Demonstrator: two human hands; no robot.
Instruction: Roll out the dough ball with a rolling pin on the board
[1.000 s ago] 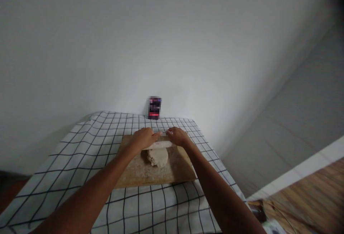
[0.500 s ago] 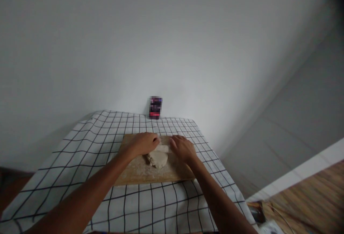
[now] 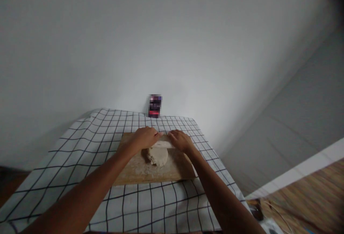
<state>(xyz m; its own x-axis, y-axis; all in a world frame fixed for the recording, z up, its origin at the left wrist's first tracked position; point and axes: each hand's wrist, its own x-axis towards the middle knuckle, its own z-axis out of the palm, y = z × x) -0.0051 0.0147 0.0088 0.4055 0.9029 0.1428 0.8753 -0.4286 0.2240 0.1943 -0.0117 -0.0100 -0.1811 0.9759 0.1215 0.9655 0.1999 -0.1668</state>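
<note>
Checked cloth [image 3: 67,162], white with dark lines, spread beneath all; wooden board [image 3: 129,175], floured, laid on it; left hand [image 3: 145,138], fingers wrapped over the left end of the rolling pin [image 3: 163,144], thumb pointing inward; dough [image 3: 158,157], one thick, ragged-edged round at mid-board, the pin crosswise at its far edge, contact uncertain; right hand [image 3: 182,141], fingers curled over the pin's right end, their undersides hidden. Step in hand, by judgement: rolling the dough flat; next move probably calls for drawing the pin back nearer with even pressure from both palms
</note>
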